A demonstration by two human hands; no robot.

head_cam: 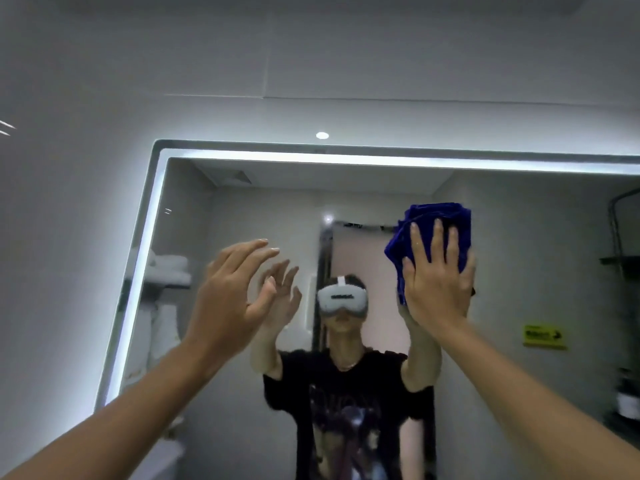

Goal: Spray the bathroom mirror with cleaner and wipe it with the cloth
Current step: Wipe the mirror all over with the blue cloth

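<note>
Blue microfibre cloth (pixel 433 233), bunched in folds and pressed flat against the bathroom mirror (pixel 519 258) at about two o'clock from the centre of the view, long axis running near upright with a slight lean, top edge toward twelve. Pinned there by the right hand (pixel 437 275), palm on the cloth, fingers straight and spread, pointing up toward twelve, thumb out toward nine. Folds showing past the fingertips at the top and along the thumb side. Left hand (pixel 235 296) raised at nine o'clock from the cloth, well apart from it, holding nothing, fingers loosely extended and slanting toward one o'clock, thumb apart from them; touching the glass or not, cannot tell. Lit strip (pixel 145 271) along the mirror's top and left edges. Reflected in the glass: a person in a black printed T-shirt (pixel 346 410) and white headset (pixel 341 299), stacked white towels (pixel 169 268) at nine o'clock, a yellow sign (pixel 543 336) at four o'clock.
</note>
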